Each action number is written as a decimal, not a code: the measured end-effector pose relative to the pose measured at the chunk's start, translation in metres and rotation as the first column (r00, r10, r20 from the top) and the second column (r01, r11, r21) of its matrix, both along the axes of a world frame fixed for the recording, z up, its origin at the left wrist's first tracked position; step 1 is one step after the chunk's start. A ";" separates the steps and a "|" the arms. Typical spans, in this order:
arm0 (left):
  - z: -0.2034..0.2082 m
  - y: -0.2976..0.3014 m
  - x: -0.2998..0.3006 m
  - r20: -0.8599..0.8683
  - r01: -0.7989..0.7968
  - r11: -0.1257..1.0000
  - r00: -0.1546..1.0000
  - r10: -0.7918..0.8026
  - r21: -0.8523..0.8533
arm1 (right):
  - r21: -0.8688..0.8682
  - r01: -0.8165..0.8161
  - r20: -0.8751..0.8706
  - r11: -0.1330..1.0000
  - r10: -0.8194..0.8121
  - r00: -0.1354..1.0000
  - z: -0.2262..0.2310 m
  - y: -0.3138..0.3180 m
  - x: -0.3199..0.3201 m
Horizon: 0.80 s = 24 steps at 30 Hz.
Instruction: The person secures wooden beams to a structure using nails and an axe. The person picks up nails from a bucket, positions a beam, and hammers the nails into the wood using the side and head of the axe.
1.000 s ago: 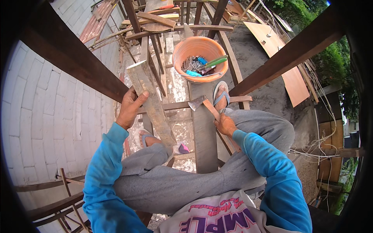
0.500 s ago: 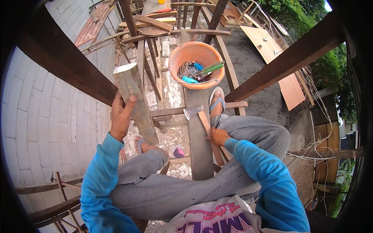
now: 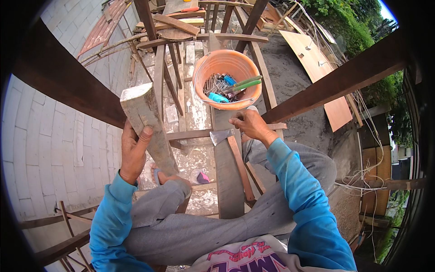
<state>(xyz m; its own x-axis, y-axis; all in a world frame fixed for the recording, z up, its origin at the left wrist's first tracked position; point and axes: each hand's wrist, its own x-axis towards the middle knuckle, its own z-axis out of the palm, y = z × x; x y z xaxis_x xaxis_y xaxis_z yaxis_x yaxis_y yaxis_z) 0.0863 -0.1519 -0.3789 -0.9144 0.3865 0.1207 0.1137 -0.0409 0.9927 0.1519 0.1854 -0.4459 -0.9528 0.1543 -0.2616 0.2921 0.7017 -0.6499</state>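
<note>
My left hand (image 3: 134, 152) is closed around a thick, weathered timber piece (image 3: 149, 124), held tilted with its pale cut end up. My right hand (image 3: 253, 124) hovers just below the orange bucket (image 3: 199, 72), fingers loosely bent and nothing visible in them. Nails (image 3: 215, 84), blue packets (image 3: 218, 98) and a green-handled tool (image 3: 248, 83) lie in the bucket. A hatchet (image 3: 239, 163) with a wooden handle rests on the grey plank (image 3: 230, 195) in front of me, its metal head toward the bucket.
Dark posts (image 3: 74, 75) slant up on both sides of me. Loose boards (image 3: 176, 25) are stacked beyond the bucket. A block wall (image 3: 54, 136) stands to the left; plywood sheets (image 3: 312, 59) lean at the right. Tangled cables (image 3: 364, 174) hang by the right-hand beam.
My right hand has let go of the hatchet handle and moved up toward the bucket. The hatchet now lies on the plank. My left hand still holds the timber, shifted slightly left.
</note>
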 end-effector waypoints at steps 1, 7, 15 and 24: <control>0.004 -0.001 0.002 0.014 -0.005 1.000 1.000 0.005 0.004 | -0.070 0.123 -0.049 0.990 -0.127 0.991 0.017 0.004 -0.014; -0.002 -0.005 -0.001 0.053 -0.009 1.000 0.999 0.011 -0.029 | 0.258 0.228 -0.421 0.939 -0.103 0.901 0.016 0.049 -0.090; -0.015 -0.005 -0.007 0.057 0.023 0.995 0.998 -0.017 -0.099 | 0.664 -0.013 0.045 0.748 -0.022 0.999 -0.031 0.090 -0.187; -0.040 -0.005 -0.019 0.149 0.042 0.996 0.988 -0.030 -0.076 | 0.633 -0.283 0.452 0.721 -0.046 0.891 -0.049 0.080 -0.218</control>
<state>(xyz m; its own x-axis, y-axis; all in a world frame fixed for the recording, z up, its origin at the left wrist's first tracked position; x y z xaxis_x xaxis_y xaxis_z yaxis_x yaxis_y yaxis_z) 0.0674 -0.1573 -0.4188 -0.9051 0.4227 -0.0464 -0.0339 0.0369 0.9987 -0.0666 0.2658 -0.4949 -0.7998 0.3362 -0.4972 0.2919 0.9417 0.1673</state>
